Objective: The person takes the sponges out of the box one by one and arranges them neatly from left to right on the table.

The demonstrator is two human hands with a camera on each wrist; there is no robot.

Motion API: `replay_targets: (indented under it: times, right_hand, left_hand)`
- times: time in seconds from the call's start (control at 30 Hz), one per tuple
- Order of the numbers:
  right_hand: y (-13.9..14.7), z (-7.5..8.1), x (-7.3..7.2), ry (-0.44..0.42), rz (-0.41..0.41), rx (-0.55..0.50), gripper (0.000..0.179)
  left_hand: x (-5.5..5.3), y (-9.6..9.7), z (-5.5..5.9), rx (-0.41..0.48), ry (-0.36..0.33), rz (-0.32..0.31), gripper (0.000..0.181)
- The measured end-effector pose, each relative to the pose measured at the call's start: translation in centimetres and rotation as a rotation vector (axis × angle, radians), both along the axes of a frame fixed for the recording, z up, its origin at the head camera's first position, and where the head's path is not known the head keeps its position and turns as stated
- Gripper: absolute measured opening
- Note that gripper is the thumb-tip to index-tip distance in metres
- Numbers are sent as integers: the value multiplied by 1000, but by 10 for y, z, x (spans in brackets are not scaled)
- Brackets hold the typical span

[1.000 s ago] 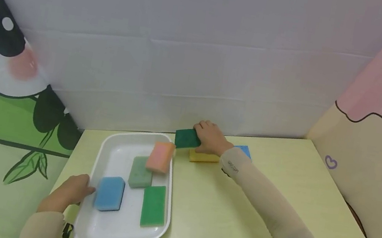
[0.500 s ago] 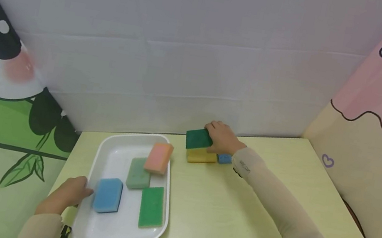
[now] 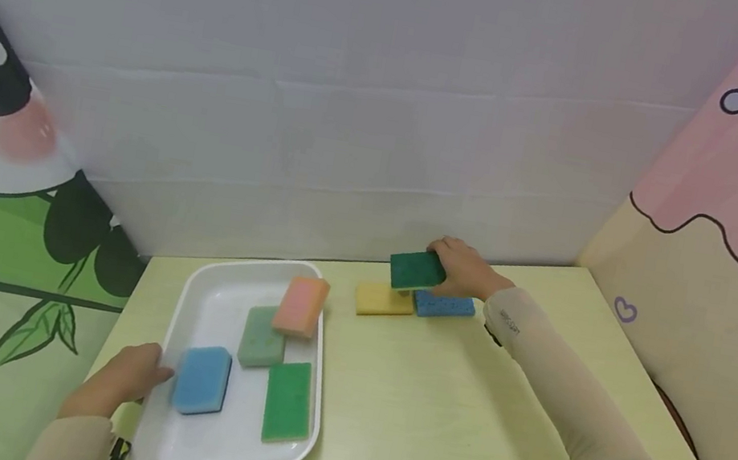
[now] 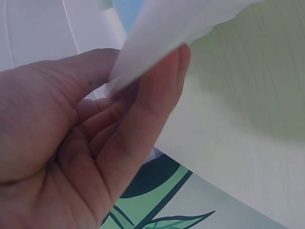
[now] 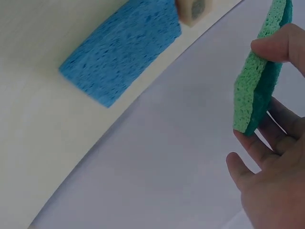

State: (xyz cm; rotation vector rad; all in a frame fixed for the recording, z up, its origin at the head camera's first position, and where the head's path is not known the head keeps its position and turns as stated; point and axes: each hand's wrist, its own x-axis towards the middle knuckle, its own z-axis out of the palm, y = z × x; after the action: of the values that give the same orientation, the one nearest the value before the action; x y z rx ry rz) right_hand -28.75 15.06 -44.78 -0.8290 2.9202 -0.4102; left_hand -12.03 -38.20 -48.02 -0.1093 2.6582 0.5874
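My right hand [image 3: 465,269] pinches a green sponge [image 3: 416,270] between thumb and fingers, above the table's back part. Its dark green scouring side faces up in the head view; the right wrist view shows its light green porous side [image 5: 245,93]. Below it lie a yellow sponge [image 3: 381,301] and a blue sponge [image 3: 444,306], side by side. My left hand [image 3: 128,377] grips the left rim of a white tray [image 3: 185,456], thumb on the inner side, fingers beneath. In the tray are a blue sponge [image 3: 201,379], a pale green one [image 3: 261,338], a bright green one [image 3: 288,404] and a pink-orange one [image 3: 301,306].
The pink-orange sponge overlaps the pale green one and leans toward the tray's right wall. A white cloth wall [image 3: 369,140] stands behind the pale yellow table [image 3: 454,423]. A small wooden-looking piece [image 5: 193,10] touches the blue sponge's end in the right wrist view.
My right hand has carried the green sponge rightward from beside the tray's back corner, uncovering more of the yellow and blue sponges. The left hand keeps its grip on the tray; the head view shifts slightly.
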Motion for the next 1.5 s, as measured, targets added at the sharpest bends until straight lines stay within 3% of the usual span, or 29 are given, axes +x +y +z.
replay_targets:
  times: [0.43,0.97,1.5]
  right_hand:
    - [59,-20,-3,-70,-30,-80,75]
    - [134,-57,-9,-136,-148,-114,72]
    - [160,-85,-14,-198,-202,-121,64]
  left_hand:
    - [0,2,8,-22,-4,-7,23]
    - [-4,-2,7,-25,-30,6,23]
    - [-1,0,1,-7,-40,10,20]
